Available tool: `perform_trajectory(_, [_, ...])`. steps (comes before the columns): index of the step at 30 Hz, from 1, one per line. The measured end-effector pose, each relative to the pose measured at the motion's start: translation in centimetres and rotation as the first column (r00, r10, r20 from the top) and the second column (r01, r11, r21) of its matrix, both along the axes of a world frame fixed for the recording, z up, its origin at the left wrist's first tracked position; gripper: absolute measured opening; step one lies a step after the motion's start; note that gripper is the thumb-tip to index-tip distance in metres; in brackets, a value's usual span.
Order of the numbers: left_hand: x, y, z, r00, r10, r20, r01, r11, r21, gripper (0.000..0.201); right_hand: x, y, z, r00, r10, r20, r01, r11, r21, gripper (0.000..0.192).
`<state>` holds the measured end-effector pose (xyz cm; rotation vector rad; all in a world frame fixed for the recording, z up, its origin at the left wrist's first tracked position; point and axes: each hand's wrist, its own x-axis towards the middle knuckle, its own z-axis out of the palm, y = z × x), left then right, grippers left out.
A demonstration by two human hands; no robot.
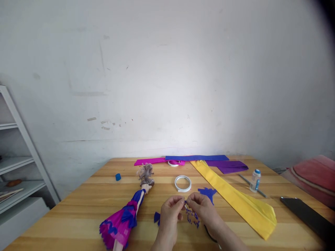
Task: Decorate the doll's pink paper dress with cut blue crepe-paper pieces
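Both hands are working low at the table's near edge. Left hand (169, 213) & right hand (202, 208) are meeting fingertip to fingertip, thumb & forefinger of each pressed together, pinching a small blue paper piece (185, 202) between them. It's hanging just above the wooden table (78, 209), in front of the white tape ring (183, 183). Hard to tell its shape; too small, mostly covered by fingers.

Blue paper scraps (192, 218) are lying under the right hand, another blue scrap (156, 218) just left of the left wrist, a bigger blue cutout (208, 192) near the right knuckles.

No readable writing anywhere. Glue bottle (255, 180) w/ blue cap is standing at right; label's too blurry to read. It's partly covering a thin grey stick (246, 180).

Doll (125, 218) in a pink & blue paper dress is lying at left, head toward the wall, legs cut off by the bottom edge. Blue cap (118, 177) is sitting nearby.

Yellow paper strip (235, 200) is running diagonally; pink strip (149, 161), blue strip (196, 158) & purple strip (227, 166) are lying by the wall. A 2nd tape roll (173, 163) is half hidden under pink. Dark flat object (306, 214) at right is cut off, can't ID it. Shelf (15, 164) at left & red cushion (314, 174) at right are only partly showing.
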<state>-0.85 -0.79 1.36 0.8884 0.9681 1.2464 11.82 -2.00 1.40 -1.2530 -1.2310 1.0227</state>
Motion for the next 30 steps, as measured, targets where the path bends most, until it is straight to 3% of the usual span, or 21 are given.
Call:
perform_trajectory(9, [0.0, 0.1, -0.4, 0.989, -0.028, 0.148, 0.039, 0.996, -0.075, 0.025, 0.3, 0.5, -0.8, 0.997, 0.01, 0.074, -0.015, 0.998, 0.067, 0.014])
perform_trajectory(14, [0.0, 0.2, -0.5, 0.998, 0.004, 0.066, -0.002, 1.0, -0.024, 0.023, 0.7, 0.0, 0.0, 0.974, -0.089, 0.21, 0.045, 0.978, 0.205, 0.016])
perform_trajectory(20, [0.0, 0.2, -0.7, 1.0, -0.004, -0.014, 0.004, 0.999, 0.037, 0.022, 0.3, -0.9, 0.9, 0.881, -0.117, 0.458, -0.023, 0.957, 0.29, 0.015])
perform_trajectory(30, [0.2, 0.3, -0.9, 0.996, 0.0, -0.094, 0.007, 0.997, 0.072, 0.02, 0.0, -0.8, 0.7, 0.857, -0.176, 0.483, 0.051, 0.964, 0.26, 0.021])
